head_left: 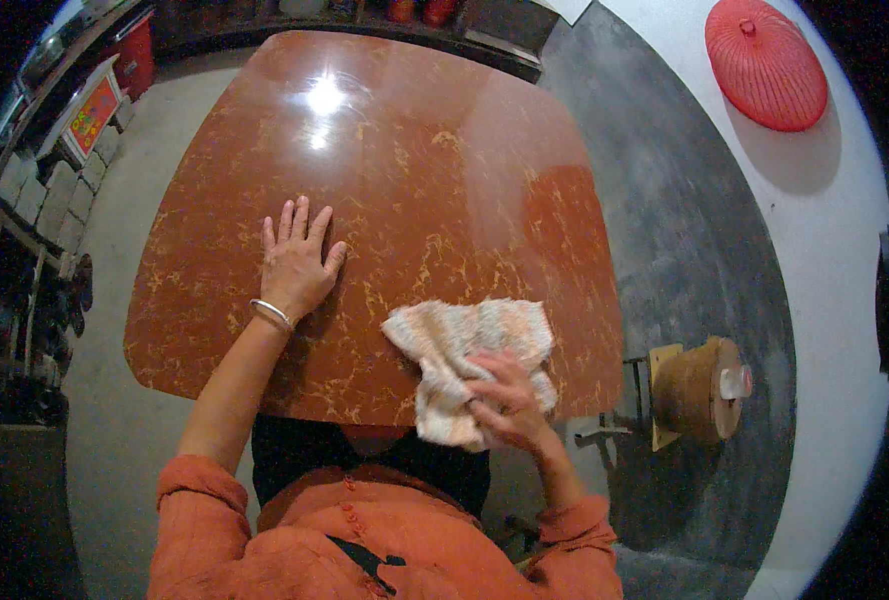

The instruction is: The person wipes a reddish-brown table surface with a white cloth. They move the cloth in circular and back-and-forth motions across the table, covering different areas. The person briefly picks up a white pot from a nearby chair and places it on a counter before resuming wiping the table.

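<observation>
A brown marbled tabletop (384, 190) with a glossy surface spreads out in front of me. My left hand (299, 265) lies flat on it at the left, fingers stretched out and holding nothing; a silver bangle (271, 314) circles that wrist. Near the right part of the front edge, my right hand (509, 400) grips a fluffy white and peach cloth (474, 330), with its fingers curled into the folds. The cloth lies crumpled on the table, its lower end reaching the front edge. My right fingers are slightly blurred.
A round wooden object with a white knob (699, 390) stands right of the table. A red domed cover (766, 65) hangs on the white wall. Grey blocks (62, 205) and a red bin (134, 55) stand to the left. Dark shelving (509, 30) runs behind the table.
</observation>
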